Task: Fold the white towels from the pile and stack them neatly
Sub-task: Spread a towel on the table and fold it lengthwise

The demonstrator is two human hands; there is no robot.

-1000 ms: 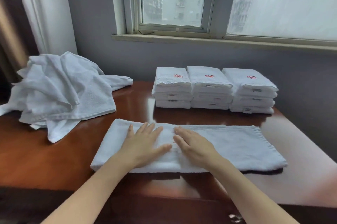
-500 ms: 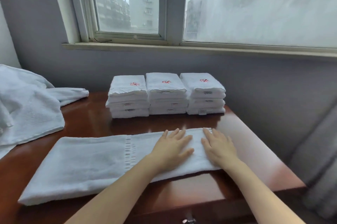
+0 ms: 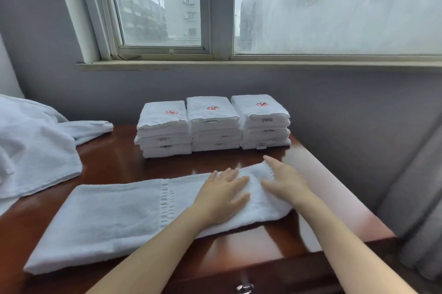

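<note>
Head view, items by size, as we list them.

1. Surface: polished reddish wood under a window, with a metal drawer pull at the front.
2. Pile of unfolded white towels: heaped at the left end of the surface, one corner trailing toward the stacks.
3. Towel in work: folded into a long band lying left to right along the front of the surface, a woven stripe across its middle. Its right end lies near the right edge of the surface.
4. Finished stacks: left stack, middle stack and right stack, side by side at the back, red emblems uppermost.
5. Left hand: fingers straight and spread, palm pressing flat on the band's right half, gripping nothing.
6. Right hand: fingers extended over the band's right end, which rises slightly beneath them. We see no pinch, though this hand is a little blurred.

Risks, in our judgement: the surface looks slick, so sideways smoothing could slide the whole band or shift its layers, leaving skewed edges. A crooked cross-fold would not match the stacks. Pushing rightward could carry the end over the edge.
</note>
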